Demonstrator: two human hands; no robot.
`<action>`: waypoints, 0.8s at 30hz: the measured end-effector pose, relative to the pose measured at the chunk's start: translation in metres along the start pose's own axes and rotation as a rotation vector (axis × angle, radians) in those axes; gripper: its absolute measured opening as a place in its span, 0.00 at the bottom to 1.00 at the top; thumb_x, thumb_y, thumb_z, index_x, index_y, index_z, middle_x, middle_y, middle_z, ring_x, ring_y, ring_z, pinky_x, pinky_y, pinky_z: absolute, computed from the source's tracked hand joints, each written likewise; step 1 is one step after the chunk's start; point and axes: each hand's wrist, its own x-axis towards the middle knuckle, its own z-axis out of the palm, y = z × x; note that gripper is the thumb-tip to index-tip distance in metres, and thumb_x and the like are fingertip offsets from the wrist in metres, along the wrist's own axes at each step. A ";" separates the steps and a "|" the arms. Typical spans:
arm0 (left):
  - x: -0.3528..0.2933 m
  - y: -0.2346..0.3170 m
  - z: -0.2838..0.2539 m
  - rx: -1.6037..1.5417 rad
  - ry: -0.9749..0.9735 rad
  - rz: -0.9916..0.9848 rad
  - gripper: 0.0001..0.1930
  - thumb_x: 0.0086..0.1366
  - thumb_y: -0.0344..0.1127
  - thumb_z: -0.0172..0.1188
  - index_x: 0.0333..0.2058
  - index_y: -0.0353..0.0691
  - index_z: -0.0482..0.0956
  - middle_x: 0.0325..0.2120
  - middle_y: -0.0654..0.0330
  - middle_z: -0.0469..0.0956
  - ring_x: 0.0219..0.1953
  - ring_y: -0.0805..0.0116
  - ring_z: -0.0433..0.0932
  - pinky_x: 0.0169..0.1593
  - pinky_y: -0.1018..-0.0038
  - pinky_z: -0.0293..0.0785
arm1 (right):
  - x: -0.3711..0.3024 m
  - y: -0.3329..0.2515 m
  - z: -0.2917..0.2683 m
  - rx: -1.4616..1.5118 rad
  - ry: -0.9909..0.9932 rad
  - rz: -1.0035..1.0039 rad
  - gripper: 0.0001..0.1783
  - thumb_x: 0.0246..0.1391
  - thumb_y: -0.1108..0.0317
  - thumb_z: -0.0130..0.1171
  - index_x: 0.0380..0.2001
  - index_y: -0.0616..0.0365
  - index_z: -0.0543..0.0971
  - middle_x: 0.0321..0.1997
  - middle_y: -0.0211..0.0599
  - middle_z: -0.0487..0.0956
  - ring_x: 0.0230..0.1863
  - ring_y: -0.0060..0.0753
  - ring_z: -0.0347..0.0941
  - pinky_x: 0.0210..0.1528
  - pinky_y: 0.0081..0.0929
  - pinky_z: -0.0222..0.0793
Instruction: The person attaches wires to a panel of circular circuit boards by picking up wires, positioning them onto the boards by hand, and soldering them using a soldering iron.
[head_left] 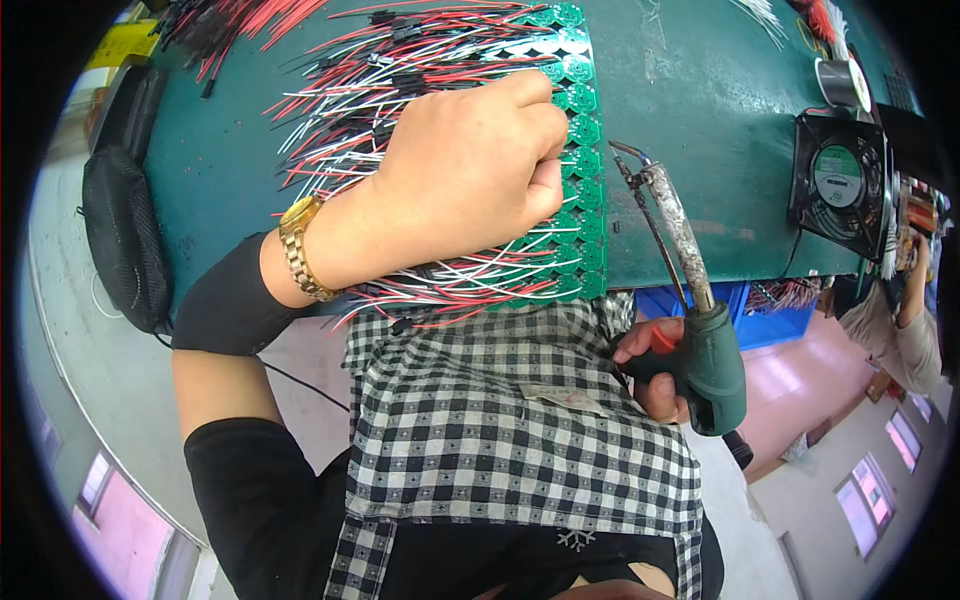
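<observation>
My left hand (pixel 480 160) is closed over a panel of small round green circuit boards (pixel 588 192), its fingertips curled under and hidden. Whatever it pinches cannot be made out. Red, white and black wires (pixel 470 275) with black connectors fan out leftward from the boards, passing beneath my hand and wrist. By the table's near edge, my right hand (pixel 657 372) is wrapped round the handle of a dark green soldering gun (pixel 716 370) with a red trigger. Its long metal barrel points up and away, and the bent tip stands just right of the panel, apart from the boards.
A black square fan (pixel 840 185) stands at the right of the green table (pixel 700 90), near a spool of solder wire (pixel 843 83). At left lies a black mesh pouch (pixel 125 235). Blue crates (pixel 775 322) sit below the edge. Another person's arm (pixel 912 290) shows far right.
</observation>
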 end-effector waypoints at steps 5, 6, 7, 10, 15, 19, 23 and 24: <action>-0.002 -0.003 -0.010 -0.022 -0.019 -0.009 0.05 0.45 0.29 0.61 0.20 0.42 0.72 0.21 0.63 0.68 0.19 0.64 0.71 0.21 0.70 0.67 | 0.002 -0.005 0.009 -0.050 -0.048 0.071 0.34 0.51 0.49 0.63 0.55 0.59 0.68 0.35 0.41 0.74 0.34 0.34 0.73 0.38 0.30 0.70; -0.002 -0.002 -0.011 -0.029 -0.005 0.004 0.05 0.45 0.29 0.61 0.20 0.42 0.72 0.20 0.62 0.67 0.18 0.63 0.71 0.20 0.69 0.66 | 0.002 -0.008 0.011 -0.044 -0.060 0.066 0.34 0.51 0.49 0.63 0.55 0.59 0.68 0.35 0.41 0.74 0.34 0.34 0.73 0.38 0.30 0.70; -0.002 -0.002 -0.016 -0.013 0.004 0.009 0.05 0.45 0.29 0.61 0.20 0.42 0.72 0.20 0.62 0.67 0.19 0.62 0.71 0.20 0.69 0.67 | 0.003 -0.013 0.016 -0.081 -0.010 0.058 0.35 0.50 0.49 0.64 0.54 0.60 0.68 0.35 0.41 0.74 0.34 0.33 0.73 0.37 0.29 0.70; -0.005 0.003 -0.033 -0.017 0.008 0.014 0.05 0.45 0.29 0.60 0.20 0.41 0.71 0.21 0.60 0.68 0.19 0.60 0.72 0.19 0.67 0.68 | -0.001 -0.028 0.025 -0.089 0.018 0.067 0.39 0.47 0.46 0.66 0.51 0.66 0.65 0.34 0.41 0.74 0.33 0.31 0.73 0.37 0.28 0.71; -0.010 0.024 -0.082 -0.016 -0.145 0.050 0.07 0.49 0.32 0.59 0.24 0.38 0.71 0.23 0.55 0.66 0.23 0.56 0.74 0.23 0.64 0.72 | -0.018 -0.034 0.042 0.070 0.147 0.074 0.37 0.45 0.48 0.68 0.50 0.62 0.66 0.33 0.36 0.73 0.33 0.28 0.72 0.34 0.26 0.73; 0.030 0.002 -0.144 0.381 -0.169 -0.025 0.05 0.52 0.31 0.56 0.28 0.37 0.75 0.30 0.52 0.72 0.34 0.52 0.74 0.35 0.60 0.74 | -0.017 -0.058 0.051 0.099 0.181 0.084 0.34 0.47 0.52 0.67 0.49 0.62 0.66 0.33 0.37 0.73 0.33 0.29 0.72 0.36 0.26 0.72; 0.031 -0.102 -0.177 0.652 0.095 -0.348 0.07 0.59 0.32 0.53 0.34 0.40 0.78 0.34 0.53 0.73 0.41 0.48 0.72 0.42 0.56 0.71 | -0.014 -0.072 0.053 0.067 0.095 0.105 0.32 0.48 0.53 0.67 0.49 0.61 0.67 0.33 0.37 0.73 0.32 0.29 0.72 0.38 0.29 0.71; 0.028 -0.114 -0.179 0.633 0.071 -0.430 0.08 0.61 0.33 0.52 0.35 0.40 0.78 0.35 0.53 0.73 0.43 0.49 0.70 0.44 0.55 0.70 | -0.013 -0.070 0.052 0.101 0.049 0.093 0.31 0.49 0.54 0.66 0.49 0.61 0.67 0.33 0.37 0.73 0.33 0.29 0.72 0.39 0.29 0.71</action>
